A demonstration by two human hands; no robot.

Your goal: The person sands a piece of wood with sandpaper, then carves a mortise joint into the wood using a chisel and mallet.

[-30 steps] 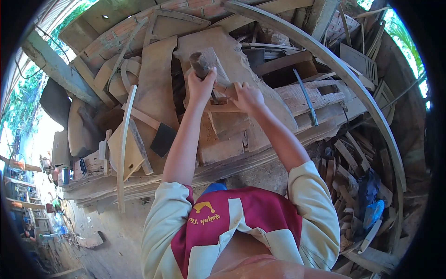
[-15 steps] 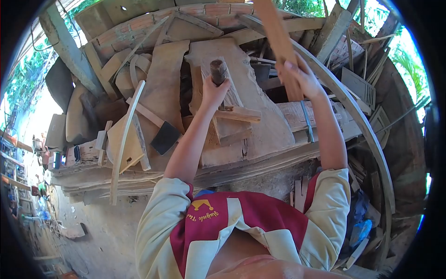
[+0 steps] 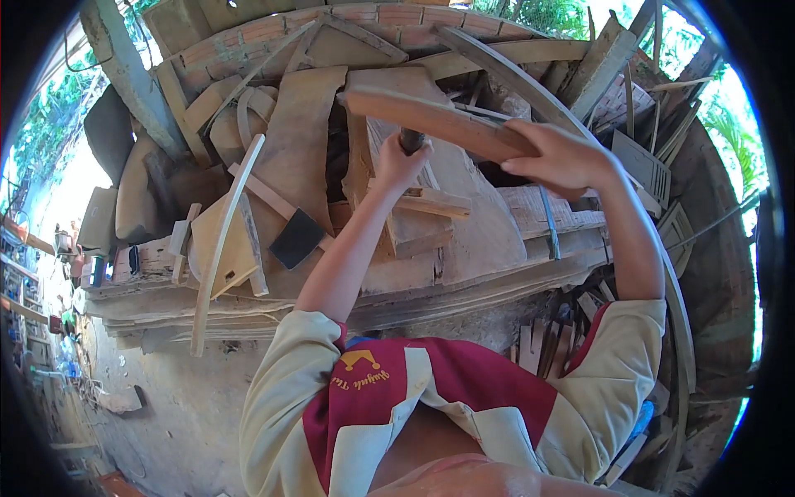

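Observation:
My left hand (image 3: 399,166) is wrapped round the dark, round handle (image 3: 411,141) of a chisel, held upright. Its lower end comes down at a short light wooden piece (image 3: 439,204), which lies across a larger wooden block (image 3: 421,238). My right hand (image 3: 559,157) grips one end of a long brown wooden bar (image 3: 439,118). The bar slants to the left, and its far part passes just above the chisel handle in this view.
Broad rough slabs (image 3: 290,157) make up the work surface. To the left lie a dark square-headed tool (image 3: 296,240), a thin curved strip (image 3: 228,240) and a pale board (image 3: 224,248). A long curved beam (image 3: 530,83) runs along the right, and scrap wood (image 3: 546,344) stands below.
The wooden bar has swung from raised and upright down to the left, over the chisel. My right arm has turned outward; my left hand still holds the chisel over the wooden piece.

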